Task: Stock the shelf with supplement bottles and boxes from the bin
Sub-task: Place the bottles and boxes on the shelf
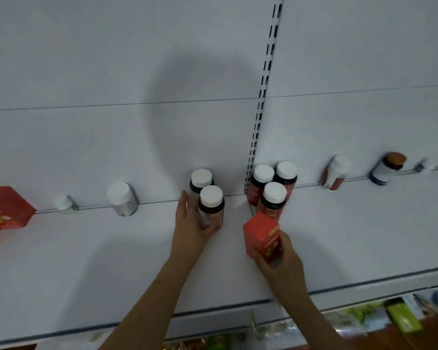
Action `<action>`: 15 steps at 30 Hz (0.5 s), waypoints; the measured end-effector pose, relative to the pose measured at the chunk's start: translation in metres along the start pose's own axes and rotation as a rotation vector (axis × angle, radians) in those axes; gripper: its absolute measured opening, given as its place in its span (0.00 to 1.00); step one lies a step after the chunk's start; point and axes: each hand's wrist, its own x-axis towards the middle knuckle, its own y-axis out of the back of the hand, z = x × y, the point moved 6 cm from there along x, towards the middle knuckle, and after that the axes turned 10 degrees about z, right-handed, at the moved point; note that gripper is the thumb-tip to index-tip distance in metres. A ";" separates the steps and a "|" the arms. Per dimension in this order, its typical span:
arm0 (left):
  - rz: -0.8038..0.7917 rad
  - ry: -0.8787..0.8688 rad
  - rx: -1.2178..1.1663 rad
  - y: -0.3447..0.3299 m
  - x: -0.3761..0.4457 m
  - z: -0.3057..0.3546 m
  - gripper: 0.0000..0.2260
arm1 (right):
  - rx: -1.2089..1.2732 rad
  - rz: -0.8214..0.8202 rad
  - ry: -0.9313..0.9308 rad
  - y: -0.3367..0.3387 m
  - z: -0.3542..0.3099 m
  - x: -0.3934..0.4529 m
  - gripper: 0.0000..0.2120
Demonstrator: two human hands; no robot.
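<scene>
A white-capped bottle (211, 207) is gripped by the left hand (192, 223) left of the slotted upright (259, 107); a red box (262, 237) is clasped by the right hand (282, 263) below it

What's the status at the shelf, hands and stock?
Left hand grips front dark bottle standing on shelf. Right hand holds red box, tilted, in front of three-bottle cluster. Nothing blocking.

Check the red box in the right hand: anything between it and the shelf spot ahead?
Yes. The red box in the right hand sits right in front of a dark bottle, with two more behind. Bare shelf lies open to its right.
</scene>
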 end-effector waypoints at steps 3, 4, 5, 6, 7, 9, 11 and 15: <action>-0.042 -0.025 0.258 -0.019 0.000 -0.012 0.58 | -0.013 0.029 0.021 0.001 0.000 0.000 0.25; -0.051 -0.013 0.316 -0.023 0.002 -0.013 0.60 | -0.016 0.038 0.034 0.001 -0.001 0.000 0.25; -0.050 0.006 0.347 -0.027 0.004 -0.013 0.62 | -0.011 0.043 0.044 0.001 -0.002 -0.001 0.25; -0.043 0.029 0.360 -0.030 0.007 -0.011 0.63 | -0.001 0.046 0.048 0.001 -0.001 -0.001 0.25; -0.030 0.058 0.362 -0.031 0.008 -0.008 0.65 | 0.007 0.045 0.048 0.001 -0.001 -0.001 0.25; 0.010 0.125 0.347 -0.031 0.011 -0.005 0.68 | 0.016 0.042 0.043 0.001 0.000 -0.001 0.25; 0.063 0.177 0.312 -0.029 0.012 -0.005 0.69 | 0.021 0.049 0.048 0.001 -0.002 -0.002 0.24; 0.154 0.200 0.280 -0.030 0.012 -0.005 0.68 | 0.041 0.035 0.052 0.001 -0.003 -0.001 0.23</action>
